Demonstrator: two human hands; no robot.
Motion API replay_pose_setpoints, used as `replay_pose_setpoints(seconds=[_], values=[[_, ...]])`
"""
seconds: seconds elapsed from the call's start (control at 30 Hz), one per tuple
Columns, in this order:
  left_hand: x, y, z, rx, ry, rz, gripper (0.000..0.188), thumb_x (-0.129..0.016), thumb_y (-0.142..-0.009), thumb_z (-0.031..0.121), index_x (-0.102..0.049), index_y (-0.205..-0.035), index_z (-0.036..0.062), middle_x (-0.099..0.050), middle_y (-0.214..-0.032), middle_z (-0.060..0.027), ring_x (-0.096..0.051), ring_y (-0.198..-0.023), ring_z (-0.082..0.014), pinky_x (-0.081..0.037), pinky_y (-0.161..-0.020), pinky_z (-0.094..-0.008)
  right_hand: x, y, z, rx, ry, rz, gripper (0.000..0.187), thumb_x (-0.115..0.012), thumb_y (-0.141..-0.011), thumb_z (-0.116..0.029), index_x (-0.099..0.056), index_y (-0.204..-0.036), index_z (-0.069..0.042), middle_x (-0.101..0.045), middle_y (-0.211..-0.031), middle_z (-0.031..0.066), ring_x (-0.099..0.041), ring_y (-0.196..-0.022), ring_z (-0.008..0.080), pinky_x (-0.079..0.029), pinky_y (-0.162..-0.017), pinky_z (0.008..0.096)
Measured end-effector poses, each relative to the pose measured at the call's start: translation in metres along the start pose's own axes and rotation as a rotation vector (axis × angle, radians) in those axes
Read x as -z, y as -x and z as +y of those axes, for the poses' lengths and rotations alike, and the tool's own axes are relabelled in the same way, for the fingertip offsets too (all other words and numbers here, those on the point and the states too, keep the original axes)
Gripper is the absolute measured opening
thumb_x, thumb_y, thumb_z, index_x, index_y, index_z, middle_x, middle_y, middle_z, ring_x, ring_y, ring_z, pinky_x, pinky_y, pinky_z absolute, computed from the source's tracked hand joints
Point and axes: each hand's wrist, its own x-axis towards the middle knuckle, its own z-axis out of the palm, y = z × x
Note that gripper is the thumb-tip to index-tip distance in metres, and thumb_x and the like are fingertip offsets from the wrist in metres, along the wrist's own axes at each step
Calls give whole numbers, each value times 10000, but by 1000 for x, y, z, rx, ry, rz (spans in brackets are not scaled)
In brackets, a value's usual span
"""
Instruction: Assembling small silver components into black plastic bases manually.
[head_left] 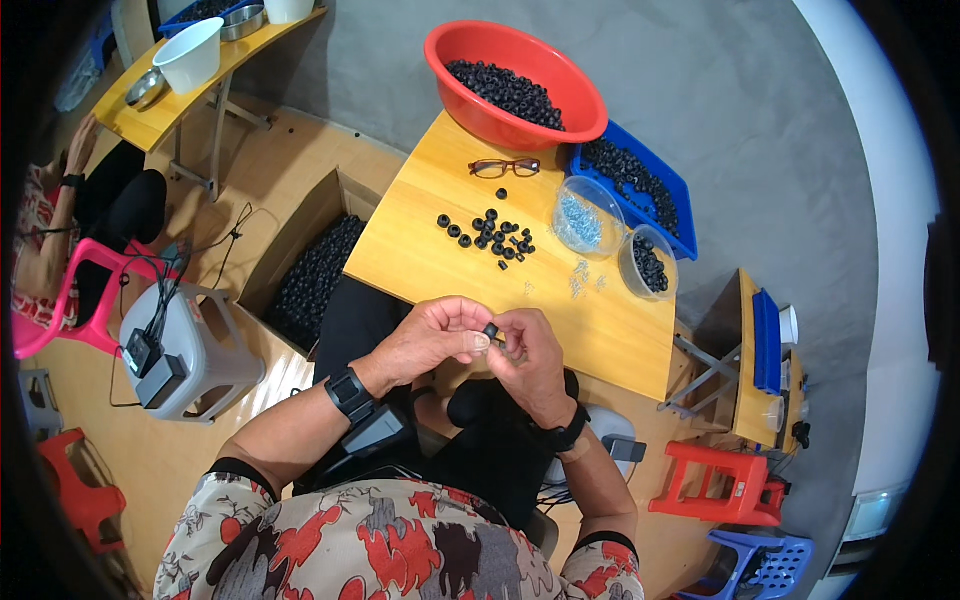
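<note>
Just past the table's near edge, my left hand (452,336) is closed with thumb and fingers around a small round black part (490,330). My right hand (527,362) meets it from the other side, its fingertips pinched at the same part. Whatever else those right fingertips hold is too small to make out. Beyond my hands, a loose cluster of black ring-like parts (481,241) lies on the yellow table (410,245). To its right are a clear tub of tiny light-blue pieces (580,222), some scattered small clear pieces (579,279) and another clear tub of black parts (650,266).
At the table's far end stand a red basin (445,84) and a blue tray (688,205), both holding black parts, near eyeglasses (504,168). A cardboard box (262,262) of black parts sits left on the floor. Another person (70,190) sits far left, beside a grey stool (195,350).
</note>
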Motion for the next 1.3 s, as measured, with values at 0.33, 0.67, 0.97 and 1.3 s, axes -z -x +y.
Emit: replay_pose_setpoints(seconds=[0.33,0.67,0.97,1.3], values=[[0,0,1,-18,-44,-61,260,-647,-831,61,-582,-1082,42,-605,-930,6,-560,-816,-37,-482,-688,-181,-4,5,12,71,-32,33,293,-659,-677,47,-574,-931,-72,-525,-831,59,-494,-627,168,-434,-566,273],[3,-1,-3,41,-158,-20,234,-611,-864,69,-609,-1090,10,-630,-866,-7,-555,-716,-40,-478,-649,-173,3,6,14,25,25,-57,263,-680,-703,-8,-593,-942,-74,-570,-837,76,-590,-706,215,-476,-589,292],[-1,-1,1,69,-168,37,230,-613,-860,59,-605,-1085,11,-625,-837,-12,-557,-675,-50,-482,-624,-178,35,-20,78,-111,295,36,160,-628,-781,-91,-609,-935,-50,-605,-805,127,-608,-734,278,-483,-632,350],[1,-1,0,60,-156,32,223,-612,-860,57,-603,-1078,9,-620,-825,-12,-561,-671,-55,-482,-623,-180,27,-39,91,-64,368,27,138,-625,-778,-115,-658,-906,-74,-617,-819,116,-607,-760,289,-490,-674,368]])
